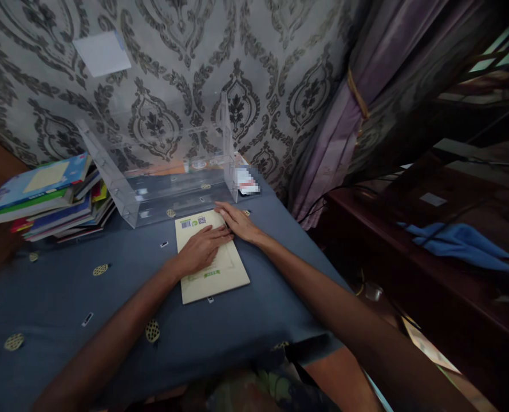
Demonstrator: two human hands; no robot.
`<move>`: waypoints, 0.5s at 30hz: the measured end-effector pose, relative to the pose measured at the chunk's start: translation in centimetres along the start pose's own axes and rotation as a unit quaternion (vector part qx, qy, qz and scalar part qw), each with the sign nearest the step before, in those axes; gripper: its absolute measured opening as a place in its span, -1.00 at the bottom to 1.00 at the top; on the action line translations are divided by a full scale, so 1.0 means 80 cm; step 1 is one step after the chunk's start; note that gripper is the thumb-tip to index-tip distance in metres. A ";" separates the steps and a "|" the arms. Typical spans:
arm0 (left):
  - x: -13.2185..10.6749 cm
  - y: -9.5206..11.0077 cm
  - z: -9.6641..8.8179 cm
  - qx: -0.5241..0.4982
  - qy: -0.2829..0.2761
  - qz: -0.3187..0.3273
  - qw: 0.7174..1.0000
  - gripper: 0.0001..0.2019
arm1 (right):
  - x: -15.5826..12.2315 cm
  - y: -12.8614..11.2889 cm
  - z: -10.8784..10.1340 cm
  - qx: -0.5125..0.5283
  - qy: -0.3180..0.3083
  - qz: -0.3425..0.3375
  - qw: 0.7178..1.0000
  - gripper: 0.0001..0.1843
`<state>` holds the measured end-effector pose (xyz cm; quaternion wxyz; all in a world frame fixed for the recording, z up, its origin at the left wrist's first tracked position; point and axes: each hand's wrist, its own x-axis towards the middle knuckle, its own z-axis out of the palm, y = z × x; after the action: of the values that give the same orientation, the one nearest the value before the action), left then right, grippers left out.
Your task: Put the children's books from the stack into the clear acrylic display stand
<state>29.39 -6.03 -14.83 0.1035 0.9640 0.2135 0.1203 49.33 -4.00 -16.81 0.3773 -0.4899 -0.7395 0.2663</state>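
On the pale book (222, 268), left hand (201, 249) lies flat, right hand (240, 223) touches the far right corner, fingers unclenched; press softly.

Booklet (226, 266) cream, green print — tablecloth (65, 286) blue, yellow-black motifs — wallpaper (271, 34) grey damask; curtain (329, 154) purple.

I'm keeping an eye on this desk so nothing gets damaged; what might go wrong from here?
The clear rack stands just beyond the cream booklet, so pushing the booklet forward might bump it.

The books at the left are stacked unevenly, so a knock could make some slide.

With the left hand flat on the booklet and the right hand at its edge, pressing sideways might drag the cloth beneath.
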 end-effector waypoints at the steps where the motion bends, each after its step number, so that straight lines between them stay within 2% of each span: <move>1: -0.002 0.002 0.000 -0.005 -0.001 0.005 1.000 -0.46 | 0.000 0.001 0.000 -0.001 -0.001 -0.001 1.000 -0.50; 6: -0.012 0.020 -0.002 -0.025 -0.015 0.022 0.999 -0.48 | 0.001 0.005 0.003 -0.003 0.002 -0.008 1.000 -0.51; 15: -0.036 0.067 -0.007 -0.058 -0.066 0.065 0.994 -0.48 | -0.001 0.003 0.003 -0.003 0.004 -0.007 1.000 -0.51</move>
<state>28.78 -11.97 -13.53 0.1650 0.9740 0.1360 0.0749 49.29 -3.99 -17.13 0.3804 -0.4868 -0.7424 0.2591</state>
